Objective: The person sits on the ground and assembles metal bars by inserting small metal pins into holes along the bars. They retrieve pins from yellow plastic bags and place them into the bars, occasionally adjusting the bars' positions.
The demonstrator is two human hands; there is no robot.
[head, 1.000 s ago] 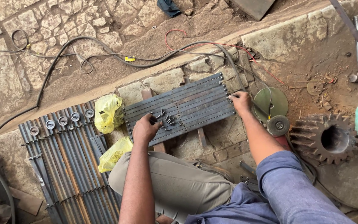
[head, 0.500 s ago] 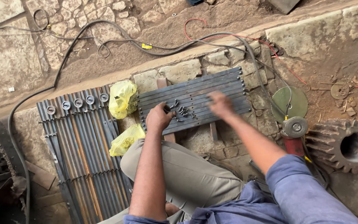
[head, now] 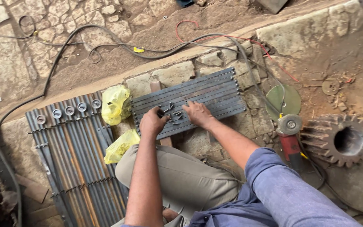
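Steel bars, dark and flat, lay side by side as a panel (head: 188,103) across the stone blocks, and both hands had come together at its middle. A second before, the right hand (head: 197,113) had been out at the far right edge of the panel; now it lay flat on the bars, fingers (head: 188,105) spread and holding nothing, just right of a little heap of small metal pieces (head: 172,113). The left hand (head: 152,122) sat just left of that heap, its fingers curled narrow at the pieces — whether they actually gripped one could not be told. So the work seemed to have shifted from steadying the panel to sorting the small parts on it. Left of the left fingers sat a crumpled yellow bag (head: 115,104), and beyond it a longer rack of rods (head: 74,164) — well right of the right fingers lay an angle grinder (head: 288,126) and a heavy rusty gear (head: 338,140).
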